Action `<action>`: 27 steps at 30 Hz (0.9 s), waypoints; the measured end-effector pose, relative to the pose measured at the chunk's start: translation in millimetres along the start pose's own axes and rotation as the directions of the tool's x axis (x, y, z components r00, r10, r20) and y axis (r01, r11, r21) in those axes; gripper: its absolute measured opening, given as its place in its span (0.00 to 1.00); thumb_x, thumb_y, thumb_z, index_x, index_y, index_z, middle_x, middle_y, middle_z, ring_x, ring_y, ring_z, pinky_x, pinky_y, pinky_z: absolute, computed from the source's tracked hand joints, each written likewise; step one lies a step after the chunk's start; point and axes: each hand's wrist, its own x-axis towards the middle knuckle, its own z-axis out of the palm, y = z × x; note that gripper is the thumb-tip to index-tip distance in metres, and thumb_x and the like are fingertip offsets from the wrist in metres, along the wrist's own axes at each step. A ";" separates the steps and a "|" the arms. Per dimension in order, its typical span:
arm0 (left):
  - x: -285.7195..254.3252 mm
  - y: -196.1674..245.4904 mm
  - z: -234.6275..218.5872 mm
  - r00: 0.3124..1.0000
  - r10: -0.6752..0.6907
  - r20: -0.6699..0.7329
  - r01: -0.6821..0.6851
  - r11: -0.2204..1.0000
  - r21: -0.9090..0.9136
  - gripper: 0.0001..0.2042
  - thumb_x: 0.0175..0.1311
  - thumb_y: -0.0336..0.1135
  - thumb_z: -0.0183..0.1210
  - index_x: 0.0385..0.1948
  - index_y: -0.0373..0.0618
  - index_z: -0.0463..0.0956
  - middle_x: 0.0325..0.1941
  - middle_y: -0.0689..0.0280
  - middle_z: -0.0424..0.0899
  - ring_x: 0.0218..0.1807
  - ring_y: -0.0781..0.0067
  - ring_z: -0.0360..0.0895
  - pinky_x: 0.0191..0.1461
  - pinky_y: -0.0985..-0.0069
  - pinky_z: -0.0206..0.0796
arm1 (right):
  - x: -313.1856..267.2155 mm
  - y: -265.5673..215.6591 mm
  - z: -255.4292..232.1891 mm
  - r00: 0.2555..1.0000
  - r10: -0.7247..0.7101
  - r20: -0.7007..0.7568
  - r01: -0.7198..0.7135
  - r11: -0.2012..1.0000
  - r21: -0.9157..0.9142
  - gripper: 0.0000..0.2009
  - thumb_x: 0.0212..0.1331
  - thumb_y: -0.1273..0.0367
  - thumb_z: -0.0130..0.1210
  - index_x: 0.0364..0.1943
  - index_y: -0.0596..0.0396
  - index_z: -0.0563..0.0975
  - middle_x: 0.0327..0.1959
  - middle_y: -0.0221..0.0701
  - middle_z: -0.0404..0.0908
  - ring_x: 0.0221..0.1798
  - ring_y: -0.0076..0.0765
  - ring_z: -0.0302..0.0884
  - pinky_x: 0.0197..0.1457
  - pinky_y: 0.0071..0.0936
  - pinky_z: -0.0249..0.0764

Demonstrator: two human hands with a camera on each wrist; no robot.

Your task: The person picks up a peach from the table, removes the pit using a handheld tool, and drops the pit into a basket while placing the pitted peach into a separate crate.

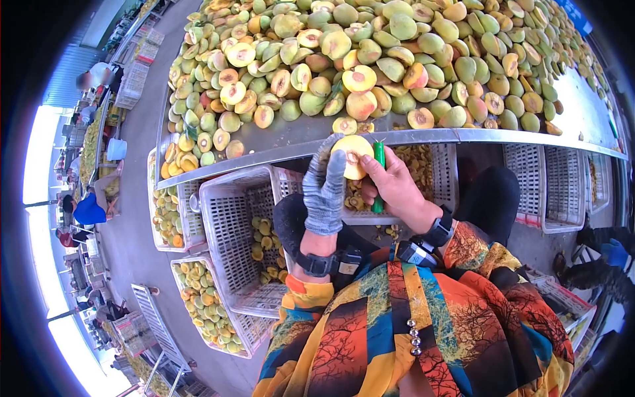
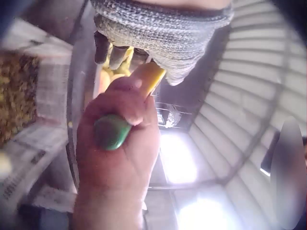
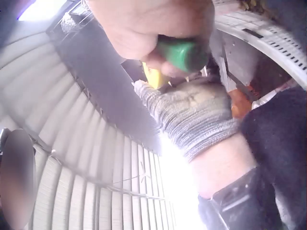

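Note:
In the head view, my gloved left hand (image 1: 324, 188) holds a yellow-fleshed fruit half (image 1: 352, 156) by its edge, above the table's metal rim. My bare right hand (image 1: 405, 188) curls round a green handle (image 1: 378, 177), its thumb touching the fruit's right side. The left wrist view shows the round end of the green handle (image 2: 112, 132) sticking out of the right fist (image 2: 117, 163), close to the glove (image 2: 163, 36). In the right wrist view, the glove (image 3: 192, 112) lies just under the green handle (image 3: 188, 55); the tool's tip is hidden.
A big heap of halved fruit (image 1: 317, 53) covers the metal table beyond its rim (image 1: 410, 137). Below it stand a partly filled white crate (image 1: 231, 212), a full crate (image 1: 205, 308) and an empty-looking crate (image 1: 562, 188). Other people (image 1: 92, 208) are at the far left.

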 end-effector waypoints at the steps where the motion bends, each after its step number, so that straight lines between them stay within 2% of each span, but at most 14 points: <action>1: -5.3 -3.7 1.4 0.994 -0.107 0.009 0.107 0.980 -0.167 0.24 0.58 0.45 0.54 0.52 0.42 0.64 0.41 0.66 0.75 0.38 0.79 0.71 0.38 0.85 0.64 | -3.2 0.1 1.1 1.000 0.015 0.008 -0.015 1.000 0.021 0.13 0.61 0.62 0.46 0.42 0.55 0.63 0.19 0.29 0.70 0.11 0.19 0.62 0.13 0.18 0.61; 2: -9.4 -6.3 4.4 0.977 -0.210 0.034 0.209 0.922 -0.327 0.24 0.60 0.49 0.51 0.52 0.42 0.64 0.44 0.66 0.74 0.43 0.76 0.71 0.44 0.82 0.65 | -6.1 -0.2 1.4 1.000 0.016 0.005 -0.016 1.000 0.020 0.13 0.61 0.62 0.46 0.42 0.55 0.63 0.19 0.29 0.70 0.11 0.19 0.62 0.13 0.18 0.61; 4: -5.2 -13.2 10.4 0.983 -0.177 -0.039 0.156 0.934 -0.322 0.24 0.61 0.54 0.45 0.49 0.43 0.66 0.43 0.66 0.75 0.44 0.72 0.72 0.48 0.78 0.64 | -10.1 -2.6 1.4 0.990 0.137 0.026 -0.136 0.990 -0.024 0.13 0.62 0.62 0.45 0.43 0.55 0.61 0.18 0.28 0.68 0.12 0.20 0.62 0.14 0.18 0.61; 5: -3.5 -12.9 6.6 0.949 -0.310 -0.049 0.259 0.861 -0.437 0.23 0.61 0.54 0.45 0.48 0.44 0.67 0.42 0.65 0.75 0.44 0.71 0.72 0.48 0.77 0.64 | -11.9 -6.1 1.1 0.980 0.200 0.013 -0.200 0.979 -0.027 0.14 0.62 0.61 0.43 0.44 0.55 0.59 0.18 0.29 0.68 0.12 0.20 0.62 0.14 0.19 0.60; 6: -2.1 -13.2 3.6 0.898 -0.438 -0.043 0.346 0.763 -0.546 0.22 0.61 0.54 0.45 0.46 0.45 0.68 0.42 0.64 0.75 0.44 0.70 0.72 0.48 0.76 0.65 | -13.5 -5.8 -2.0 0.980 0.201 0.012 -0.200 0.979 -0.029 0.14 0.62 0.61 0.43 0.44 0.55 0.59 0.18 0.29 0.68 0.12 0.20 0.62 0.14 0.19 0.60; 8: 3.8 -22.7 0.9 0.909 -0.413 -0.054 0.312 0.763 -0.566 0.20 0.61 0.53 0.45 0.43 0.47 0.69 0.40 0.64 0.76 0.43 0.71 0.73 0.48 0.74 0.65 | -13.5 -4.3 -12.6 0.990 0.113 0.088 -0.084 0.955 -0.286 0.15 0.63 0.60 0.41 0.45 0.56 0.59 0.18 0.27 0.67 0.14 0.18 0.62 0.15 0.17 0.60; 10: 5.8 -26.9 -0.7 0.861 -0.467 -0.199 0.292 0.776 -0.560 0.23 0.61 0.57 0.43 0.38 0.44 0.71 0.31 0.65 0.78 0.29 0.74 0.76 0.26 0.78 0.69 | -12.0 -5.1 -25.0 0.987 0.091 0.134 -0.028 0.913 -0.408 0.14 0.63 0.61 0.41 0.42 0.57 0.63 0.17 0.32 0.69 0.13 0.28 0.65 0.17 0.24 0.63; 11: 2.3 -14.3 -5.0 0.867 -0.495 -0.053 0.401 0.758 -0.514 0.23 0.59 0.58 0.45 0.37 0.45 0.72 0.28 0.67 0.78 0.25 0.76 0.75 0.17 0.81 0.65 | -12.5 -10.5 -27.0 0.992 -0.021 0.123 0.094 0.774 -0.626 0.13 0.62 0.61 0.41 0.40 0.58 0.65 0.17 0.35 0.70 0.15 0.35 0.66 0.20 0.28 0.64; 13: 5.5 -7.1 2.7 0.831 -0.538 -0.144 0.407 0.763 -0.503 0.22 0.59 0.58 0.46 0.36 0.45 0.72 0.27 0.67 0.78 0.23 0.77 0.75 0.15 0.83 0.63 | -14.6 -23.0 -26.0 0.956 -0.252 0.148 0.244 0.407 -0.880 0.12 0.61 0.63 0.43 0.34 0.59 0.68 0.17 0.43 0.69 0.20 0.50 0.68 0.27 0.37 0.66; 14: 6.7 -6.4 5.0 0.787 -0.570 -0.237 0.409 0.768 -0.492 0.22 0.58 0.58 0.47 0.36 0.46 0.72 0.26 0.68 0.78 0.22 0.78 0.75 0.12 0.84 0.61 | -13.0 -25.0 -27.9 0.957 -0.253 0.145 0.241 0.406 -0.881 0.12 0.61 0.63 0.43 0.34 0.59 0.68 0.17 0.43 0.69 0.20 0.50 0.68 0.27 0.37 0.66; 18: 6.3 -18.7 0.1 0.813 -0.565 -0.142 0.458 0.771 -0.443 0.22 0.59 0.56 0.47 0.36 0.45 0.73 0.29 0.67 0.78 0.27 0.77 0.76 0.21 0.82 0.67 | -16.3 -38.1 -17.4 0.995 -0.095 0.004 0.060 0.593 -0.803 0.14 0.62 0.61 0.40 0.30 0.60 0.68 0.15 0.41 0.67 0.18 0.43 0.69 0.26 0.34 0.66; 20: 5.0 -25.2 -1.0 0.825 -0.564 -0.040 0.484 0.741 -0.466 0.21 0.58 0.55 0.48 0.44 0.50 0.70 0.38 0.69 0.77 0.39 0.75 0.75 0.39 0.77 0.70 | -20.9 -44.7 -5.7 0.995 0.094 0.016 -0.044 0.605 -0.795 0.11 0.64 0.63 0.38 0.31 0.57 0.66 0.12 0.22 0.61 0.11 0.17 0.59 0.14 0.19 0.58; 25: 2.9 -24.4 3.9 0.873 -0.488 -0.029 0.407 0.759 -0.509 0.22 0.61 0.52 0.47 0.39 0.40 0.73 0.36 0.66 0.77 0.38 0.77 0.74 0.44 0.79 0.67 | -16.0 -33.1 -13.6 0.978 0.198 0.067 -0.081 0.655 -0.752 0.14 0.63 0.63 0.38 0.27 0.58 0.67 0.12 0.25 0.64 0.11 0.18 0.61 0.14 0.20 0.59; 27: 2.4 -26.6 6.0 0.891 -0.453 -0.027 0.382 0.780 -0.496 0.22 0.61 0.52 0.47 0.38 0.39 0.73 0.36 0.66 0.78 0.37 0.77 0.74 0.43 0.79 0.67 | -14.9 -29.4 -15.3 0.984 0.134 0.116 0.021 0.561 -0.828 0.16 0.64 0.62 0.38 0.25 0.60 0.67 0.12 0.29 0.65 0.12 0.24 0.63 0.17 0.24 0.62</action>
